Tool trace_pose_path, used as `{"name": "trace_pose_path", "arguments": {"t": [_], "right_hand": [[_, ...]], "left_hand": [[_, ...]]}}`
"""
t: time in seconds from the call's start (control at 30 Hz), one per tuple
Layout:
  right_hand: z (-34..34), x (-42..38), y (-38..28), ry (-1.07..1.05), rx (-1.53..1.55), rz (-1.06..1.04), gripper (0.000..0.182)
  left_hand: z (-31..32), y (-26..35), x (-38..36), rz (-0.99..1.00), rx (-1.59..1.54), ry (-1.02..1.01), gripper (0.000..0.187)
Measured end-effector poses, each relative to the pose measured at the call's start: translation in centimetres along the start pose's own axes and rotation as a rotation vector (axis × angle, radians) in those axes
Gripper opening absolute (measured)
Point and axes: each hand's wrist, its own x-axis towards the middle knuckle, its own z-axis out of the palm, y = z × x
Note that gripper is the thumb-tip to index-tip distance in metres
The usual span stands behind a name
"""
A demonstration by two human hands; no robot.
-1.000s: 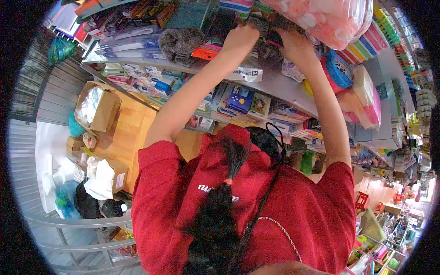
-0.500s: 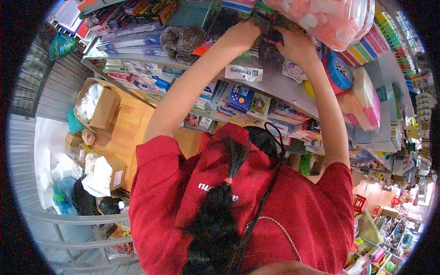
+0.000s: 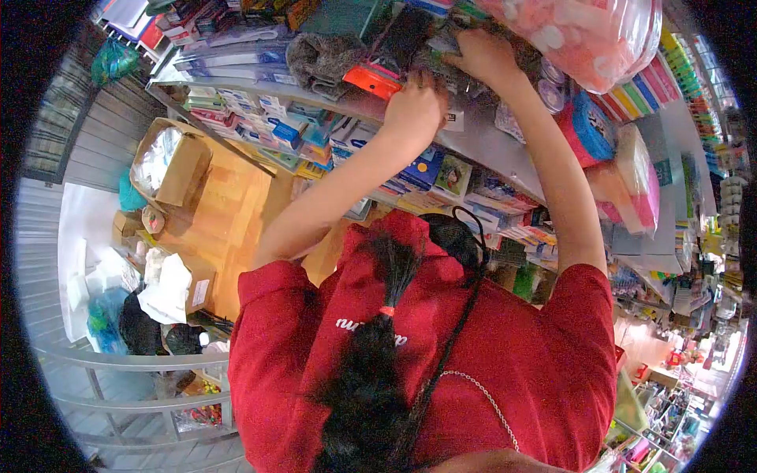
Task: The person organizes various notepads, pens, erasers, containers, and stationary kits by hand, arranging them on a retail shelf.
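My left hand point(image 3: 415, 106) is at the front edge of the shelf with its fingers curled downward. Whatever those fingers hold is hidden beneath them. Just right of it, part of a white label point(image 3: 455, 120) shows. An orange-red packet point(image 3: 372, 80) lies close to its left side. Farther in, my right hand point(image 3: 486, 59) reaches among dark grey, soft-looking goods point(image 3: 451, 71), thumb and fingers bent around something I cannot make out. Between and beyond the hands lies a dark, fuzzy-looking item point(image 3: 404, 35). A grey-brown knitted item point(image 3: 323, 65) rests farther left.
A large clear container of pink items point(image 3: 587, 39) stands right of my right hand. Blue point(image 3: 590, 130) and pink packs point(image 3: 635, 181) sit along the shelf. Small boxes fill the lower shelf point(image 3: 260, 126). An open cardboard box point(image 3: 185, 169) is on the floor at left, near a metal railing point(image 3: 134, 359).
My left hand has drawn back toward the shelf edge, and the white label is now mostly covered. My right hand has shifted slightly up and left. The orange-red packet shows more fully.
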Motion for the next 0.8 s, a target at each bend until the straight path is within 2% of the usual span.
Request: {"name": "trace_pose_path", "arguments": {"t": [0.1, 0.2, 0.27, 0.3, 0.4, 0.47, 0.5, 0.6, 0.7, 0.8], "right_hand": [[0.5, 0.3, 0.3, 0.001, 0.001, -0.022, 0.042], [-0.6, -0.3, -0.2, -0.01, -0.002, -0.009, 0.04], [-1.3, -0.5, -0.6, -0.049, -0.009, 0.015, 0.037], [-1.0, -0.4, -0.5, 0.018, -0.021, -0.011, 0.035], [0.4, -0.3, -0.1, 0.208, -0.061, -0.071, 0.024], [0.4, -0.1, -0.2, 0.316, -0.083, -0.079, 0.016], [0.2, 0.0, -0.3, 0.294, -0.075, -0.071, 0.016], [0.0, 0.1, -0.4, 0.257, -0.05, -0.045, 0.017], [0.3, -0.2, -0.5, 0.271, -0.023, -0.018, 0.017], [0.2, -0.4, -0.5, 0.261, 0.031, -0.02, 0.017]], "left_hand": [[1.4, 0.2, 0.6, 0.02, 0.058, 0.036, 0.044], [1.6, 1.4, 0.9, -0.09, -0.043, 0.218, 0.051], [1.5, 2.2, 1.4, -0.207, -0.071, 0.224, 0.055], [1.5, 2.6, 1.8, -0.267, -0.084, 0.227, 0.057], [1.8, 4.0, 3.8, -0.378, 0.217, -0.004, 0.05], [4.0, 4.1, 5.8, -0.428, 0.388, -0.045, 0.042], [3.7, 4.1, 6.0, -0.454, 0.475, -0.07, 0.039], [2.5, 4.6, 6.2, -0.439, 0.436, -0.23, 0.033], [3.3, 5.2, 6.4, -0.611, 0.418, -0.139, 0.03], [1.5, 6.8, 4.1, -0.601, 0.419, -0.085, 0.027]]}}
